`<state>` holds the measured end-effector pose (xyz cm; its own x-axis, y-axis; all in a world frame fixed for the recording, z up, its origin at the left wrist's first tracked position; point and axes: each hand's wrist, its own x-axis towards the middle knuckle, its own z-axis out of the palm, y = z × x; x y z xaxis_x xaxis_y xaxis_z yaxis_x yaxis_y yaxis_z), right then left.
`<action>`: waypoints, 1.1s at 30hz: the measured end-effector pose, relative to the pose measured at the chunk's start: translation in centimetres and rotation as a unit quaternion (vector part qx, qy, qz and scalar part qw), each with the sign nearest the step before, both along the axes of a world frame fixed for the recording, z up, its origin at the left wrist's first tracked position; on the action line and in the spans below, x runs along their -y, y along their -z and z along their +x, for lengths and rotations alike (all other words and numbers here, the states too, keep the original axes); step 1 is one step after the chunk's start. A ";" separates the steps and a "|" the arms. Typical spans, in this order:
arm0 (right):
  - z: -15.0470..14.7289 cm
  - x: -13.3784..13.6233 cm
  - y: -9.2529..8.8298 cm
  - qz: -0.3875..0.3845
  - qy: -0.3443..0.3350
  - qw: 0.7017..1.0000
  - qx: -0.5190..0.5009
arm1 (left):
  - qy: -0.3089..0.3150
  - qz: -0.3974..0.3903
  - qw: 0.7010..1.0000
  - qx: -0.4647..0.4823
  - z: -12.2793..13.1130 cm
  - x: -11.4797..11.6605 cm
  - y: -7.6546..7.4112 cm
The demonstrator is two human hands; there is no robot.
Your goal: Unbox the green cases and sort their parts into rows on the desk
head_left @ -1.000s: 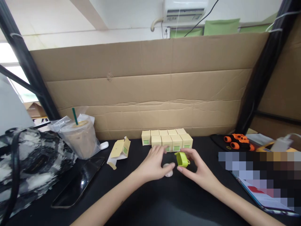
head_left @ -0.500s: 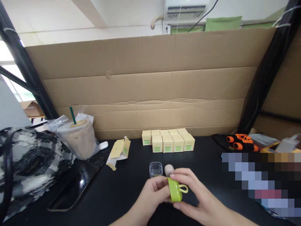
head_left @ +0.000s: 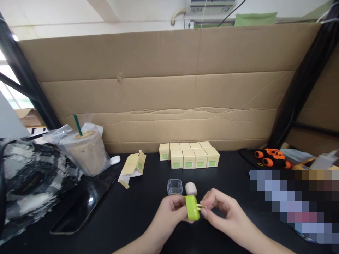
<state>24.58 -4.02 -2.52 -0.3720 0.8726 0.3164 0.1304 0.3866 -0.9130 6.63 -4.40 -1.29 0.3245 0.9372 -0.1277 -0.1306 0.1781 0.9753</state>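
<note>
Green case (head_left: 192, 209): one, over the tabletop (head_left: 143, 208)
Left hand (head_left: 169, 213): left of case, curled, fingers clamped on it
Right hand (head_left: 222, 210): right of case, bent, fingers pinching its loop (head_left: 199, 205)
Clear container (head_left: 174, 187), pale rounded piece (head_left: 191, 188): one each, just beyond case
Closed yellow boxes (head_left: 189, 157): nine visible, farther beyond

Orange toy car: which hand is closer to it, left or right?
Right. The right hand is in front of the toy car and to its left, pinching the loop on the green case; the left hand is farther left, holding the case.
</note>
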 end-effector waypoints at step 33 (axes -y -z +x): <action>0.7 0.2 -2.2 0.450 -0.021 0.871 0.195 | 0.052 0.163 0.983 -0.067 0.8 0.6 -1.0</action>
